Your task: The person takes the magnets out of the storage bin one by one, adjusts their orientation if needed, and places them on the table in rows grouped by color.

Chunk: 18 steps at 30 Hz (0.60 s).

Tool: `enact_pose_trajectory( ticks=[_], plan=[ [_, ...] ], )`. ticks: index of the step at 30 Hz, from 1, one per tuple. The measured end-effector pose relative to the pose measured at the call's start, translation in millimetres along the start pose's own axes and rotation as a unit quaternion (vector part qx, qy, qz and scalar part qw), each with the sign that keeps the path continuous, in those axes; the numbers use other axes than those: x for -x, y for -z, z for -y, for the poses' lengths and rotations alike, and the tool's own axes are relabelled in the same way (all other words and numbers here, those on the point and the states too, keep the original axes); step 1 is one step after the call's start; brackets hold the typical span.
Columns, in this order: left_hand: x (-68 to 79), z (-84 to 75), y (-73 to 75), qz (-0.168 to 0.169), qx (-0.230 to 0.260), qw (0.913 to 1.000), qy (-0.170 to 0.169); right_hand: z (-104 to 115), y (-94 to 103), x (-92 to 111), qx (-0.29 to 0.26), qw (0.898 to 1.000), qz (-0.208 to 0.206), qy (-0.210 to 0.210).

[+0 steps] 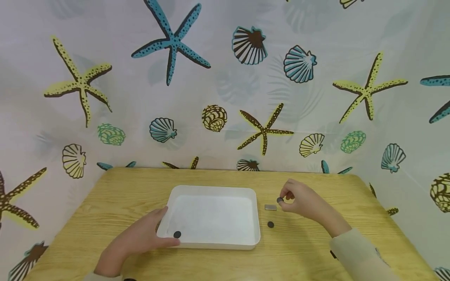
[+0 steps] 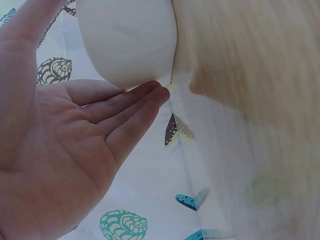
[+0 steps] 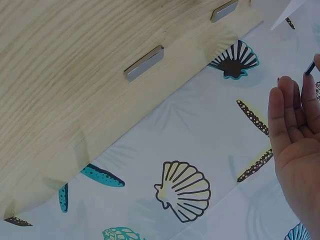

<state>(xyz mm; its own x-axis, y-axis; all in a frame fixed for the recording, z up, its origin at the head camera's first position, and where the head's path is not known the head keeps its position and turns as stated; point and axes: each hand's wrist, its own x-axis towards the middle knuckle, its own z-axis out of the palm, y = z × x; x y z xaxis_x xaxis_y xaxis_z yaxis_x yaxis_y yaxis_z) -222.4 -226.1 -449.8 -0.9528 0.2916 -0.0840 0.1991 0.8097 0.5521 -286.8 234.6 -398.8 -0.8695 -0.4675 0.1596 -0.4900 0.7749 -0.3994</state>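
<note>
A white tray (image 1: 214, 214) lies on the wooden table, a dark round disc (image 1: 177, 234) inside its near left corner. My left hand (image 1: 144, 234) spans that corner, thumb along the front rim and fingers by the left wall. In the left wrist view its nearly straight fingers (image 2: 127, 107) rest against the tray's outer wall (image 2: 130, 40). Right of the tray, my right hand (image 1: 299, 199) pinches another dark disc (image 1: 280, 200) between thumb and fingertips, above the table. Seen from the right wrist, this disc (image 3: 310, 68) appears edge-on.
Between tray and right hand lie a small silver bar (image 1: 270, 207) and a dark disc (image 1: 270, 224). The right wrist view shows two metallic bars, one nearer (image 3: 144, 63). Behind the wooden table (image 1: 133, 183) hangs a cloth (image 1: 218, 148) printed with shells and starfish.
</note>
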Motion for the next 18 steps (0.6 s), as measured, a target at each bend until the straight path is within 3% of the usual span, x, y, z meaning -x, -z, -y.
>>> enact_pose_trajectory(
  ticks=[11,18],
  plan=[
    [0.6,-2.5,1.4,0.002,-0.002,1.0000,-0.001,-17.0,9.9,24.8,0.009,1.000,-0.005,-0.020],
    [-0.3,-2.5,1.2,0.005,-0.006,1.0000,-0.004,-23.8,5.6,33.7,-0.006,0.999,0.009,-0.030]
  ],
)
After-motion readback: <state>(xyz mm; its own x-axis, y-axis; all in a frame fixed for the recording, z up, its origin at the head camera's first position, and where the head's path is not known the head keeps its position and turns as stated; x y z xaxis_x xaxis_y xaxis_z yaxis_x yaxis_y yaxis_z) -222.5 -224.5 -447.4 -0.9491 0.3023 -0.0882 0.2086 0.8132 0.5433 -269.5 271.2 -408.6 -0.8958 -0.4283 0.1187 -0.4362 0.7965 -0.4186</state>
